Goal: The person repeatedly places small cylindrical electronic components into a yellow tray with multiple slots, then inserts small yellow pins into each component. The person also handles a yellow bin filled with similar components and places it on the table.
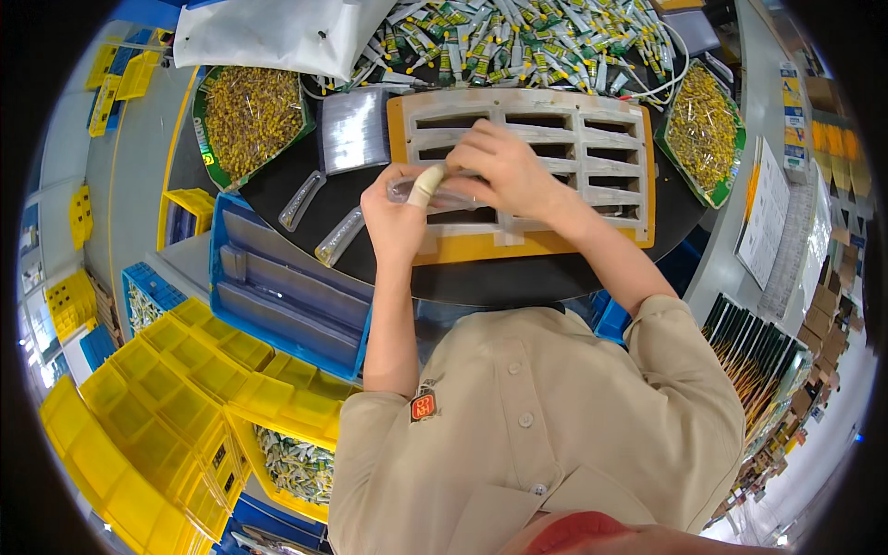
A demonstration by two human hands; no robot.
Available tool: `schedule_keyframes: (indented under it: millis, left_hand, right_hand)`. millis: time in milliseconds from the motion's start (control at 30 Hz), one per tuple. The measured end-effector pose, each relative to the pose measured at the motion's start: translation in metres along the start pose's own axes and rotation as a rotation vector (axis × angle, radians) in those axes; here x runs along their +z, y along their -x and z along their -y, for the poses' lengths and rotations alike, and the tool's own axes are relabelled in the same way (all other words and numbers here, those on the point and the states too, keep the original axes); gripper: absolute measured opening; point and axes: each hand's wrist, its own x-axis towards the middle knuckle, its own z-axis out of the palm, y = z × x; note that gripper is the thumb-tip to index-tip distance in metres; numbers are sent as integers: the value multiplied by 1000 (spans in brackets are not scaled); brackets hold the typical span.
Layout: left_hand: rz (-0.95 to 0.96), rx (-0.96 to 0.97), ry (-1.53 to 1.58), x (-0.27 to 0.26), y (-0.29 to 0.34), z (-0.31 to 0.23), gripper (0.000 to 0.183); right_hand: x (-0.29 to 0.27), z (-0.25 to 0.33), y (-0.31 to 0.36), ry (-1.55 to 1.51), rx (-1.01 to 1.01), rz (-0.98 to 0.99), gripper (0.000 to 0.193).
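Over a slotted white frame on an orange board [532, 244], both my hands hold a clear plastic blister shell [400, 191]. My left hand [396, 215], with a pale finger cover on its thumb, grips the shell's left end. My right hand [504, 171] has its fingers bent over the other end, partly hiding it. Whether anything lies inside the shell cannot be made out. Left of the board, two narrow clear shells, one farther off [301, 201] and one nearer [339, 238], rest on the black table [277, 176], each with something small and yellowish inside.
A stack of clear plastic sheets [355, 129] stands beside the board. Green boxes of small yellow-tipped pieces flank it, left [250, 120] and right [703, 129]. Small tubes [518, 46] are heaped behind. A blue bin [287, 277] and yellow bins [176, 370] sit at the lower left.
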Motion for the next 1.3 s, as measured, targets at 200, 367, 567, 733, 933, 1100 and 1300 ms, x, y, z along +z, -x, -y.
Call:
schedule_keyframes:
  millis: [200, 367, 567, 733, 933, 1100, 1300]
  left_hand:
    - [37, -77, 82, -3, -15, 11, 21]
    - [-15, -167, -119, -8, -9, 13, 27]
    - [53, -95, -52, -5, 20, 23, 25]
    - [-61, -116, 14, -5, 30, 30, 24]
    - [39, -223, 69, -11, 46, 30, 25]
    - [129, -255, 122, -23, 54, 33, 24]
    - [166, -273, 166, -25, 62, 40, 25]
  right_hand:
    - [-14, -34, -35, 359, 33, -67, 11]
    - [-5, -2, -11, -190, 237, 179, 17]
    - [5, -5, -2, 347, 171, -18, 23]
    - [5, 30, 18, 38, 192, 32, 27]
    - [14, 31, 19, -166, 51, 91, 19]
    - [24, 23, 25, -265, -39, 52, 21]
    - [18, 10, 20, 170, -125, -29, 20]
